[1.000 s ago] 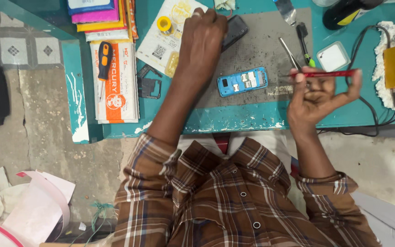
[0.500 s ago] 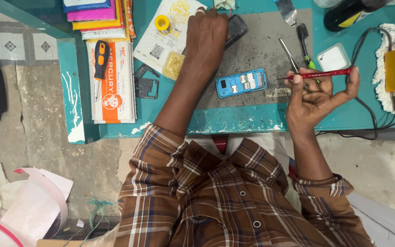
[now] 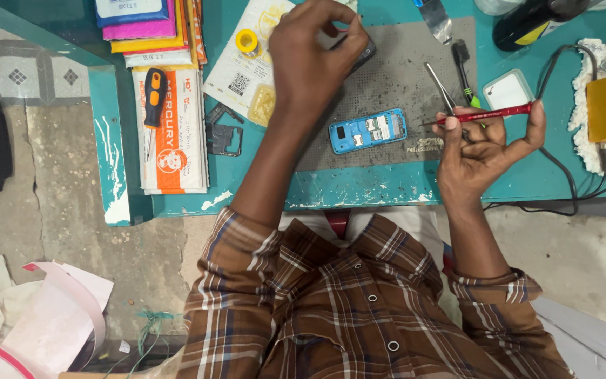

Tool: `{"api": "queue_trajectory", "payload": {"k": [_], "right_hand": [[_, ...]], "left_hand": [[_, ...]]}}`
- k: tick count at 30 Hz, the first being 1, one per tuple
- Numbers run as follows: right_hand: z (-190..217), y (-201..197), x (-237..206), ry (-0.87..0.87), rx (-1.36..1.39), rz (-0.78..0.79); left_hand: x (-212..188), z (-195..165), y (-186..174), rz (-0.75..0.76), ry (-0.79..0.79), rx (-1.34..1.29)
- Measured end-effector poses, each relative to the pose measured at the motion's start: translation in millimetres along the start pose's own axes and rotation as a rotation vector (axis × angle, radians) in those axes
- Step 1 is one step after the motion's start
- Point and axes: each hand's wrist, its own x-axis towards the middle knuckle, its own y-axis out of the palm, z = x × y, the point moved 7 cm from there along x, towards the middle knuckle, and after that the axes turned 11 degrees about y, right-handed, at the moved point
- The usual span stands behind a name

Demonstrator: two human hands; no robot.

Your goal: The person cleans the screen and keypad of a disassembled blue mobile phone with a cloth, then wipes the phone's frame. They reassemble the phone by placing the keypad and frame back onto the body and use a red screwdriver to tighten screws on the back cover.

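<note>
Head view: the left hand (image 3: 313, 60) is curled, fingers closed over a dark flat device (image 3: 360, 55) near the far edge of the grey textured mat (image 3: 401, 84) on the teal desk (image 3: 359, 189). The right hand (image 3: 482, 144) is half open, thumb and fingertips pinching one slim red screwdriver (image 3: 489, 114) held level above the desk's near edge. One blue phone body (image 3: 367, 130), back open, lies on the mat between the hands. One pair of metal tweezers (image 3: 440, 85) and one orange-handled screwdriver (image 3: 152, 95) rest nearby.
</note>
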Motion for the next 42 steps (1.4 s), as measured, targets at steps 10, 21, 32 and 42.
{"api": "queue_trajectory", "payload": {"k": [10,21,32,42], "right_hand": [[-10.6,-16.1,-10.1,0.023,0.058,-0.074],[-4.6,1.0,-77.9,0.157,0.132,0.042],[-11.6,1.8,-88.2,0.099,0.094,0.082],[6.6,11.4,-66.4,-0.055,-0.017,0.184]], "left_hand": [[-117.6,-20.2,-13.4,-0.259,-0.754,-0.875],[-225.2,-55.1,35.6,-0.265,-1.024,-1.309],[-227.6,-57.4,40.5,-0.260,-1.087,-1.345],[-212.1,-55.0,25.1,-0.150,-0.870,-1.079]]}}
